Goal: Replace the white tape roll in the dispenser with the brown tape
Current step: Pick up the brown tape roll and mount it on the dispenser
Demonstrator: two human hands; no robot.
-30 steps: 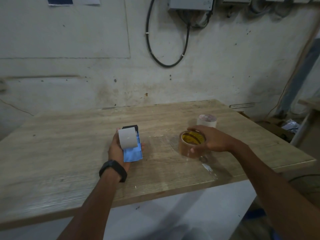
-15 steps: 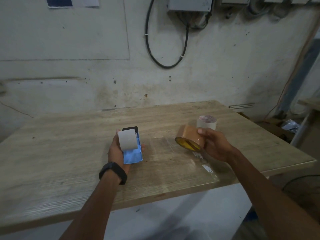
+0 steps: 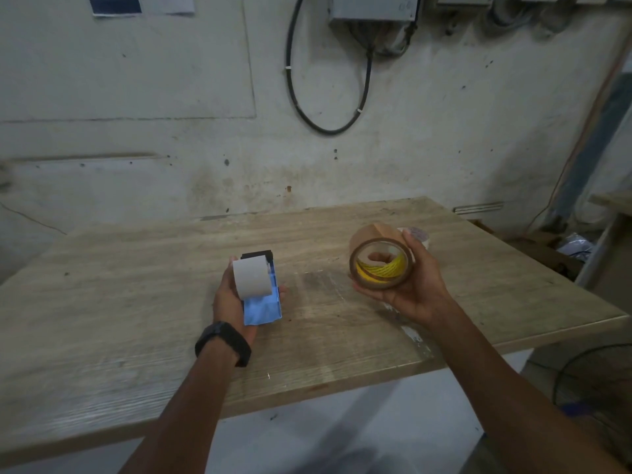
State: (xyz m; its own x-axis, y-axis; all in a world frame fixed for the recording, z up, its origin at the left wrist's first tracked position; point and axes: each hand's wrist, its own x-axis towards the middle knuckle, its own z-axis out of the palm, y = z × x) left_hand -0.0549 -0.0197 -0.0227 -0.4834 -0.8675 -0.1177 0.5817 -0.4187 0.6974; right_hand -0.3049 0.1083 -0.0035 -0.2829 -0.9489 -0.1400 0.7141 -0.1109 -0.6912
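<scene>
Fingers of my right hand (image 3: 413,285) curl round the brown tape (image 3: 379,280), held above the worktop (image 3: 136,285) at right; my left hand (image 3: 227,295) grips the dispenser (image 3: 261,309), white tape roll (image 3: 251,277) mounted on it.

Dim, flat indoor light with a greyish-green cast. A pale sheen streaks the worn wooden tabletop (image 3: 102,415) at lower left, where detail smears. The blue plastic tape dispenser (image 3: 261,307) glows overbright. Shadows are faint; the frame's edges bow.
</scene>
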